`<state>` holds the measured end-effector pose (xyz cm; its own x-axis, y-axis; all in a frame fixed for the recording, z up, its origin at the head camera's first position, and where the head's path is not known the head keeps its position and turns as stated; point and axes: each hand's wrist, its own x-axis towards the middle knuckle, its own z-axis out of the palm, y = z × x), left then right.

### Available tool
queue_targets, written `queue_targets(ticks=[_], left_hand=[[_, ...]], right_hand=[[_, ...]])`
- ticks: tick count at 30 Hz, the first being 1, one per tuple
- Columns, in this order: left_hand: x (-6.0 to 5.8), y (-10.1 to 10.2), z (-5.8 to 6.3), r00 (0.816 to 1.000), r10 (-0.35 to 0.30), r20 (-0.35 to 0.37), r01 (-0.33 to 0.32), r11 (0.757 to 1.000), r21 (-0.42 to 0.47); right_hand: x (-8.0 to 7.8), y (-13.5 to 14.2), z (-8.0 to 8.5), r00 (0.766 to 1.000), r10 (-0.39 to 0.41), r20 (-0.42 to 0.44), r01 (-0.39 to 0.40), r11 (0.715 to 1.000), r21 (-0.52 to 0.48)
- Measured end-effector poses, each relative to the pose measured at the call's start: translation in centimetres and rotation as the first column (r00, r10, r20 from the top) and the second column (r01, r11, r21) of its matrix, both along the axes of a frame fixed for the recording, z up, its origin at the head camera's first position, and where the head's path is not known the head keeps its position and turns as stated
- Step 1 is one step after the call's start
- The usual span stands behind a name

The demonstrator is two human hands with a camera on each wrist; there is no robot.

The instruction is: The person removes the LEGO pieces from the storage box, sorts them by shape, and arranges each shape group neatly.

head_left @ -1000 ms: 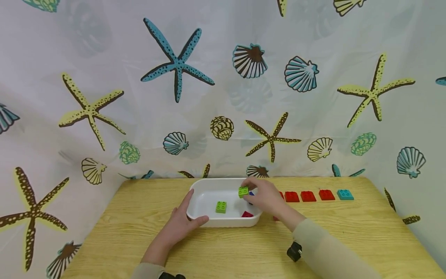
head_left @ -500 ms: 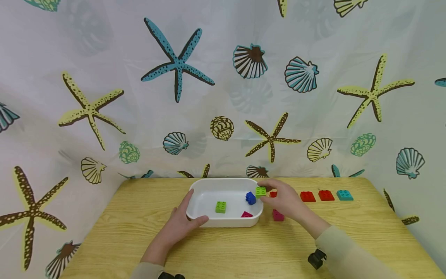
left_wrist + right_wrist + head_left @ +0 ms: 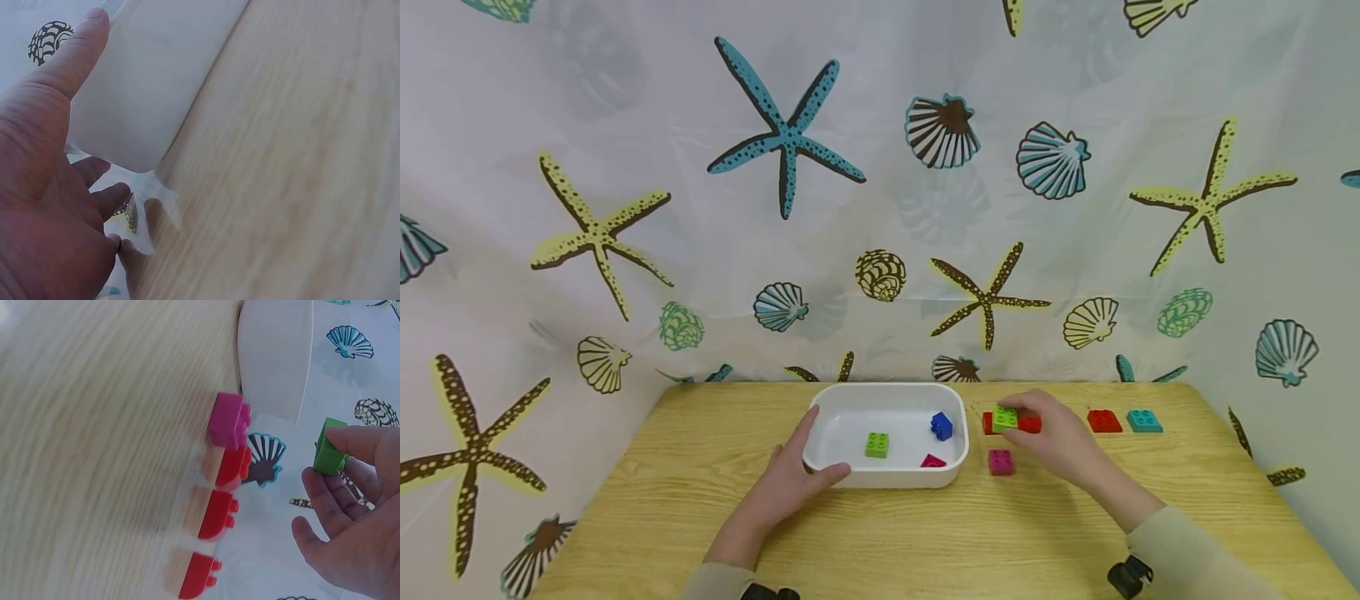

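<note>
My left hand (image 3: 786,487) rests at the left end of a white plastic tray (image 3: 880,478), its fingers along the end and its thumb extended at the front rim. Inside the tray lie a lime green toy brick (image 3: 877,445), a blue brick (image 3: 942,426) tipped over and a magenta piece (image 3: 933,461) partly hidden by the front wall. To the right of the tray, my right hand (image 3: 1060,442) pinches another lime green brick (image 3: 327,464) between thumb and fingers, raised above the table. Behind that brick, red bricks (image 3: 988,423) are partly covered.
A magenta brick (image 3: 1001,462) stands on the wooden table (image 3: 910,542) just right of the tray. Further right in the back row are a red brick (image 3: 1105,421) and a turquoise brick (image 3: 1145,421). A shell-patterned curtain (image 3: 880,208) hangs behind.
My right hand has carried the lime green brick rightward, out from over the tray and past its right end. The blue brick in the tray has come into view. My left hand stays put.
</note>
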<state>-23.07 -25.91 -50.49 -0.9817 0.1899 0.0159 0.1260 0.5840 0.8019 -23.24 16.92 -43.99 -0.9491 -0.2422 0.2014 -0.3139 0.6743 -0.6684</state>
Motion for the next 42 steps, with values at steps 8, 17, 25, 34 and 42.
queue_targets(ticks=[8,17,25,34,42], left_hand=[[-0.1,0.1,0.1,1.000,-0.001,-0.006,0.001,1.000,-0.007],[0.0,0.1,0.2,1.000,0.003,0.001,-0.003,1.000,0.002],[0.1,0.2,0.3,1.000,0.005,-0.006,-0.005,1.000,-0.022],[0.0,0.1,0.2,1.000,0.003,-0.009,-0.003,1.000,-0.021],[-0.1,0.1,-0.1,1.000,0.001,-0.006,-0.001,1.000,-0.006]], right_hand=[[0.8,2.9,0.0,1.000,-0.013,-0.005,0.013,1.000,-0.005],[1.2,4.8,-0.8,1.000,-0.019,0.001,0.018,1.000,0.024],[1.0,5.5,-1.6,0.996,-0.028,0.081,0.023,0.998,0.057],[0.4,5.8,-3.1,0.986,-0.005,0.164,-0.006,0.998,0.064],[0.1,5.7,-3.8,0.971,0.022,0.239,-0.025,1.000,0.009]])
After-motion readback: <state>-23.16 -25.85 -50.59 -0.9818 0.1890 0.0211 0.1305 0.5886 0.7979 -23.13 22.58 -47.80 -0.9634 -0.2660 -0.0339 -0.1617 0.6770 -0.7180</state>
